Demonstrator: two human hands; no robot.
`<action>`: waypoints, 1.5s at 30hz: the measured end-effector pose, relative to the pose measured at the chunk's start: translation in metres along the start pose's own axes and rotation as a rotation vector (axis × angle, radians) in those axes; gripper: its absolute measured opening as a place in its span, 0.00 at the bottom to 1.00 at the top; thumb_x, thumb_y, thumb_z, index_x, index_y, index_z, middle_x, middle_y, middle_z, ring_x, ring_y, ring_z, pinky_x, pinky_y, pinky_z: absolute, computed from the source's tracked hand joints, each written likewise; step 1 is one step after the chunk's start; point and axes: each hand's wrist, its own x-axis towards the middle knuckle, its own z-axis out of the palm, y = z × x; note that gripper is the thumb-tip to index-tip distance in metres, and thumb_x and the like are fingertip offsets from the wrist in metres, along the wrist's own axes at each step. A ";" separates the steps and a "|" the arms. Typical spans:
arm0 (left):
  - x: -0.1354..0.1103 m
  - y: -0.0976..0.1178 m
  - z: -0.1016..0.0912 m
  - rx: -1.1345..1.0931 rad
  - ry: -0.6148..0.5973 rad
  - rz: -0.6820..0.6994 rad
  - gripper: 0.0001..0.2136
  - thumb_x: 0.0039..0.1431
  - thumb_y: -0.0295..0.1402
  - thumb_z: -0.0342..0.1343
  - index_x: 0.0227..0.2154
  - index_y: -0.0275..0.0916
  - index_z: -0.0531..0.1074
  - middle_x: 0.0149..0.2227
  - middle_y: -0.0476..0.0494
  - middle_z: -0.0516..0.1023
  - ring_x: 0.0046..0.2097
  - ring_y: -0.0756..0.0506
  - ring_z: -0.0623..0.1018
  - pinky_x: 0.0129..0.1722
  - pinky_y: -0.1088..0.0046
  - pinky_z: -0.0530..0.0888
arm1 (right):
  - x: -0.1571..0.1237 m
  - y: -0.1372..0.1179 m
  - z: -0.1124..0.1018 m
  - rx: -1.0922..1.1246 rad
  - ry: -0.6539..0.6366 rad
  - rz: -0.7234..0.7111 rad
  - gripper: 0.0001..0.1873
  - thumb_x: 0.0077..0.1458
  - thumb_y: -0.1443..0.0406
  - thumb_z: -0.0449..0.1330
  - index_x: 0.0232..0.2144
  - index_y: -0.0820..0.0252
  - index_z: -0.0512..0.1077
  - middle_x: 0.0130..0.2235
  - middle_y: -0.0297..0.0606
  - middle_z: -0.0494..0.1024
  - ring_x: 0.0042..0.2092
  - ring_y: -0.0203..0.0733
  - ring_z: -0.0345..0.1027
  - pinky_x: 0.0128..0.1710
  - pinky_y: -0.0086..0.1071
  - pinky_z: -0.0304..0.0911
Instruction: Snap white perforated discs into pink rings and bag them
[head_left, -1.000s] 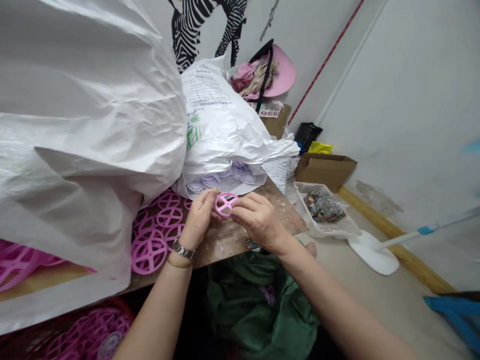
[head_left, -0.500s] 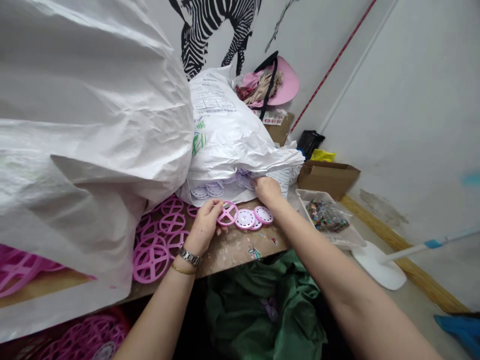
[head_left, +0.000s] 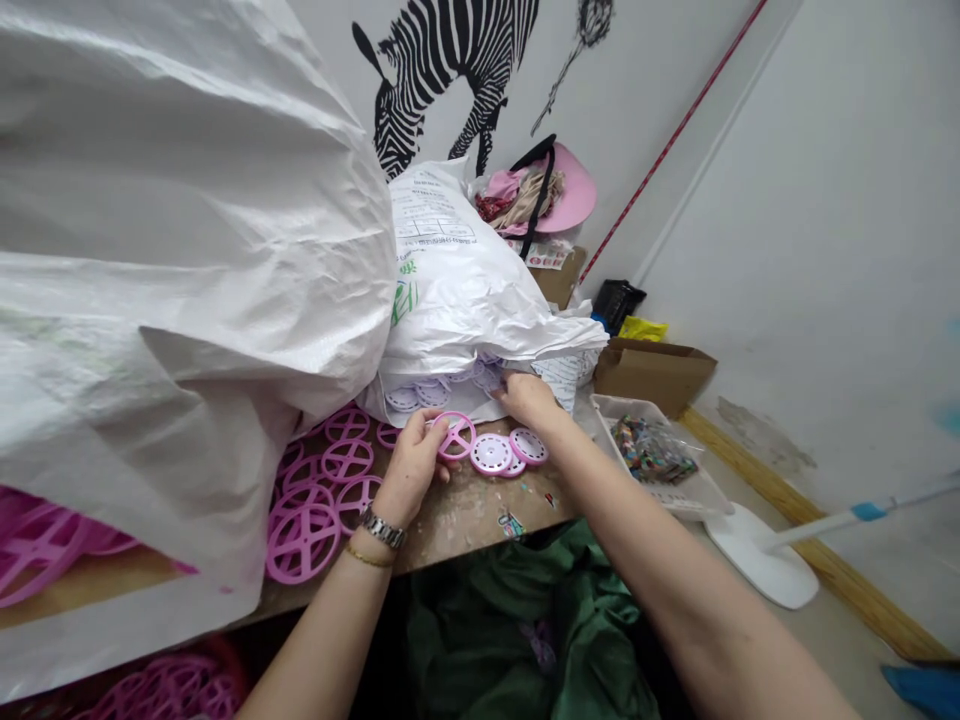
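My left hand pinches a pink spoked ring by its left edge, over the brown tabletop. At the open mouth of a white woven sack, my right hand has its fingers curled against pale lavender slotted discs. Its fingertips are partly hidden, so what they grip is unclear. Just right of the held ring lie a few pink rings fitted with pale discs, one overlapping another. More pink spoked rings are piled left of my left wrist.
A large white sack bulges over the left side. To the right are a clear plastic bin of small colourful pieces and a cardboard box. A pink hat sits at the back. Green cloth hangs below the table edge.
The view has tilted up slightly, so things sit lower in it. My right hand has shifted slightly left against the lavender discs. My left hand still holds the pink ring.
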 end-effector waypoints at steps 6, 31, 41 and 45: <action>-0.002 0.003 0.001 -0.013 0.021 -0.002 0.14 0.55 0.38 0.56 0.41 0.36 0.66 0.28 0.50 0.73 0.20 0.52 0.73 0.13 0.82 0.66 | 0.001 -0.002 0.000 0.077 -0.004 0.061 0.29 0.51 0.58 0.64 0.54 0.62 0.67 0.49 0.52 0.76 0.51 0.53 0.71 0.45 0.36 0.64; -0.004 0.007 0.000 -0.196 -0.042 -0.044 0.09 0.61 0.33 0.52 0.43 0.38 0.63 0.31 0.49 0.73 0.24 0.53 0.76 0.18 0.82 0.73 | -0.024 -0.003 0.003 0.898 0.235 -0.034 0.13 0.49 0.56 0.57 0.29 0.60 0.70 0.26 0.34 0.75 0.25 0.37 0.68 0.26 0.28 0.62; -0.004 0.005 -0.002 -0.266 -0.105 0.008 0.12 0.58 0.34 0.56 0.43 0.39 0.64 0.33 0.50 0.72 0.26 0.54 0.75 0.22 0.79 0.77 | -0.069 -0.018 -0.007 1.129 0.247 -0.077 0.17 0.42 0.52 0.60 0.28 0.59 0.67 0.24 0.31 0.71 0.23 0.35 0.65 0.22 0.28 0.63; -0.007 0.005 -0.001 -0.279 -0.221 0.013 0.13 0.56 0.34 0.59 0.43 0.38 0.66 0.34 0.48 0.73 0.26 0.53 0.76 0.22 0.77 0.77 | -0.082 -0.027 -0.006 1.070 0.243 -0.085 0.14 0.43 0.55 0.60 0.28 0.59 0.69 0.25 0.31 0.72 0.25 0.38 0.67 0.26 0.31 0.65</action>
